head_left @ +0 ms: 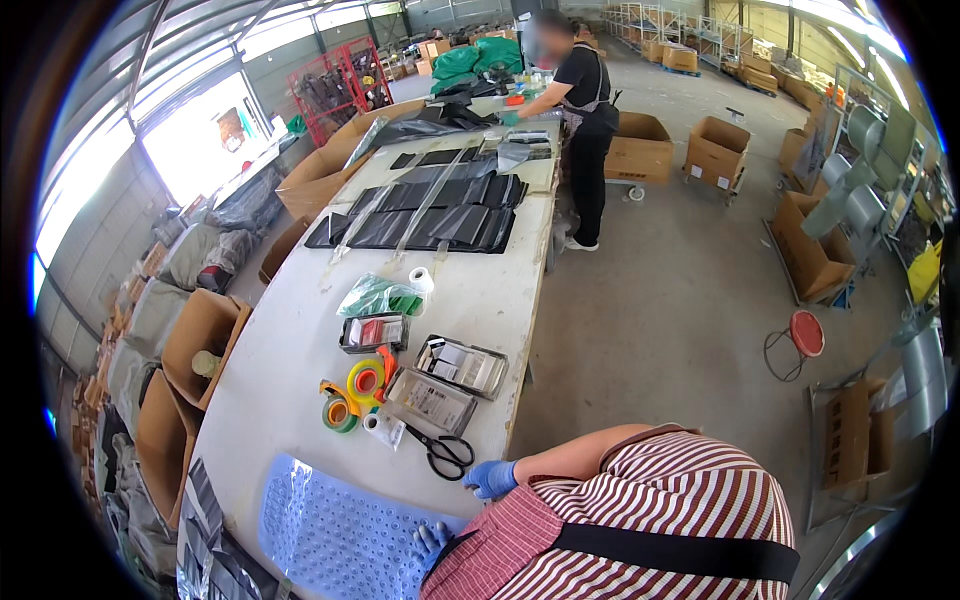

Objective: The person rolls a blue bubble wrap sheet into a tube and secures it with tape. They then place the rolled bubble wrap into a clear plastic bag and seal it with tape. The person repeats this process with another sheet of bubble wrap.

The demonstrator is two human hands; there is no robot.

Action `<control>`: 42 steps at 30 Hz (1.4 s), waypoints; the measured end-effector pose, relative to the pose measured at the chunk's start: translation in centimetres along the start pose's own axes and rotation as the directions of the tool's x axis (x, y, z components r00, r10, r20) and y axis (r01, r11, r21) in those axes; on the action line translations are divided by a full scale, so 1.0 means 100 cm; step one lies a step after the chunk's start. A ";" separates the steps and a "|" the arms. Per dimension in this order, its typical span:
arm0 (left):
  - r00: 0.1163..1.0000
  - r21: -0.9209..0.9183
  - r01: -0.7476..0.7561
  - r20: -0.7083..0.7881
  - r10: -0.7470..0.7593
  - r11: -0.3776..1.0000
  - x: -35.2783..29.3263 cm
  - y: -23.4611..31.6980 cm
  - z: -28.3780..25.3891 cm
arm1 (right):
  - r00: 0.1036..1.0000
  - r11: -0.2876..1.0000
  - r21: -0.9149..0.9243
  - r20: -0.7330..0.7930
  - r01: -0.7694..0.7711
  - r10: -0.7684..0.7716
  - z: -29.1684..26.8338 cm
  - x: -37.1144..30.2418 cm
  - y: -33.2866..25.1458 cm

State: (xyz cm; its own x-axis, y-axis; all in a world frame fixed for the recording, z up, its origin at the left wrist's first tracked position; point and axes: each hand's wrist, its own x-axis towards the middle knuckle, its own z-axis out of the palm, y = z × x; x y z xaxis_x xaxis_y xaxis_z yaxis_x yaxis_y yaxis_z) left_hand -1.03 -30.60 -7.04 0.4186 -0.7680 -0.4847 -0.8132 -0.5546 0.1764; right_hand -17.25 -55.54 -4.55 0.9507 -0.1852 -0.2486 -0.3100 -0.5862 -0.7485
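Note:
A translucent blue bath mat (330, 530) with rows of round bumps lies on the near end of the long white table (270, 350). My left hand (430, 543), in a blue-grey glove, rests on its right part with fingers spread. My right hand (491, 479), in a blue glove, is at the table's right edge beside black-handled scissors (447, 456); its fingers are curled, and anything in them is hidden. Past the scissors sit a small clear bag (384, 428), tape rolls in orange dispensers (341, 412) and a tray of labels (430, 400).
Black-and-silver folded sheets (215, 545) lie at the near left corner. Stacks of black packages (430, 228) cover the table farther off. A co-worker (585, 110) stands at its far right side. Cardboard boxes (205, 345) line the left side; a red stool (806, 333) stands on the floor at right.

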 end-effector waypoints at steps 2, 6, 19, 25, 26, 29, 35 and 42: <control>1.000 -0.021 -0.018 -0.004 0.018 1.000 0.000 -0.004 -0.001 | 1.000 1.000 0.002 -0.013 0.014 -0.014 0.002 0.002 0.003; 0.994 -0.166 -0.110 -0.024 0.108 0.980 0.008 -0.020 -0.011 | 0.999 0.999 0.031 -0.046 0.020 -0.019 0.007 0.007 0.010; 0.330 0.590 -0.278 -0.682 0.652 0.758 -0.144 0.187 -0.395 | 0.980 0.996 -0.083 -0.195 0.020 -0.036 -0.001 -0.001 0.029; 0.043 0.666 -0.471 -0.638 0.769 0.579 -0.216 0.252 -0.424 | 0.980 0.999 -0.047 -0.199 0.016 -0.025 0.005 0.009 0.023; 0.040 0.646 -0.544 -0.617 0.786 0.535 -0.213 0.251 -0.416 | 0.982 1.000 -0.024 -0.191 0.004 -0.009 0.004 0.006 0.022; 0.050 0.567 -0.710 -0.552 0.832 0.419 -0.200 0.243 -0.391 | 0.976 0.999 -0.028 -0.214 0.045 -0.050 0.007 0.004 0.016; 0.033 0.440 -0.864 -0.439 0.898 0.247 -0.176 0.247 -0.355 | 0.973 0.999 -0.029 -0.230 0.024 -0.030 0.002 -0.001 0.007; -0.008 0.337 -0.931 -0.403 0.915 0.140 -0.177 0.243 -0.348 | 0.955 0.997 -0.007 -0.285 0.076 -0.075 0.014 0.007 0.019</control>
State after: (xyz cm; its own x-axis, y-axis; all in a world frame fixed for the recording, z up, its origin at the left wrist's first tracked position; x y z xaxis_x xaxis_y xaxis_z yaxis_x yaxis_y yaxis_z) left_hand -14.14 -41.65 35.59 -0.5846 -0.6308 0.5103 -0.6401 0.7450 0.1875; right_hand -17.20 -55.66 -7.03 0.9336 -0.3584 -0.0062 -0.2368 -0.6038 -0.7612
